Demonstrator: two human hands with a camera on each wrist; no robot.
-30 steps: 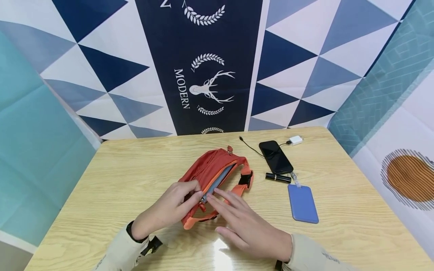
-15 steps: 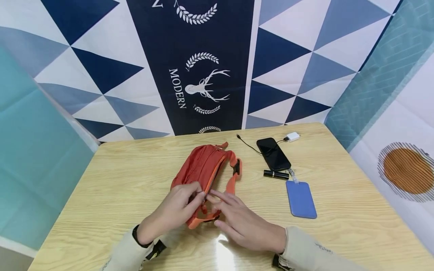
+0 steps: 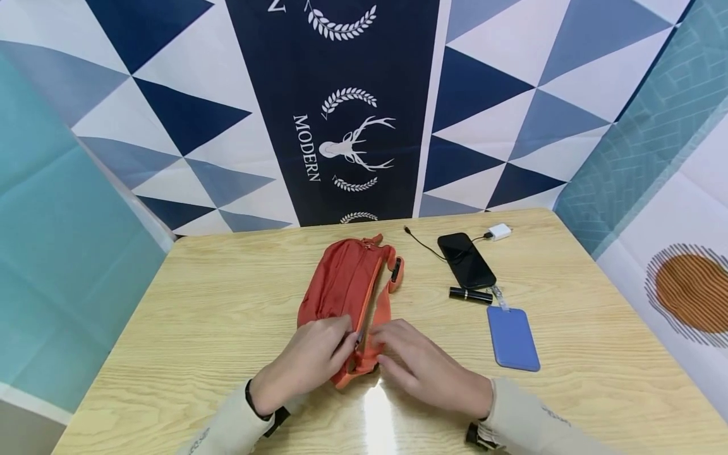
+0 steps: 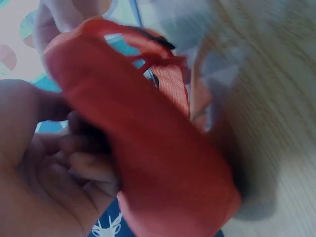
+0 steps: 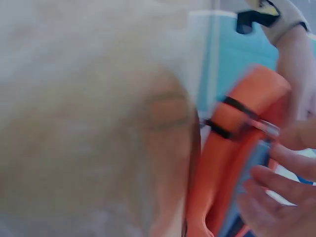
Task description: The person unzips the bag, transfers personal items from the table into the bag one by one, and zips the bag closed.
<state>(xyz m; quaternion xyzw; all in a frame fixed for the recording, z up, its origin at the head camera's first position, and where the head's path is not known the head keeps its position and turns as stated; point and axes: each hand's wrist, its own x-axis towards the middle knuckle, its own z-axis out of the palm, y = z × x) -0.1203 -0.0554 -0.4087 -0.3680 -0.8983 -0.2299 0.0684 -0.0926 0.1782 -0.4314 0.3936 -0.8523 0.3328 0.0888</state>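
Note:
A red waist bag (image 3: 335, 284) with an orange strap (image 3: 382, 309) lies on the table, upright on its side. Its long zip opening faces right, and the right wrist view shows blue lining (image 5: 252, 165) inside. My left hand (image 3: 315, 351) grips the bag's near end, thumb and forefinger at the opening's edge beside the zip slider (image 3: 359, 340). In the left wrist view its fingers (image 4: 91, 165) curl against the bag. My right hand (image 3: 423, 366) is at the strap and the opening's right side, fingers loosely bent. Its fingertips are partly blurred in the right wrist view.
On the right lie a black phone (image 3: 467, 260), a white charger plug (image 3: 500, 232) with a black cable (image 3: 423, 244), a black lipstick-like tube (image 3: 471, 295) and a blue badge holder (image 3: 513, 338). A patterned cloth wall (image 3: 364, 126) stands behind the wooden table (image 3: 216, 303).
The bag has turned more upright along the table and its opening looks narrower than a second ago. The right hand's fingers, straighter before, are now bent at the strap. The left hand keeps its grip.

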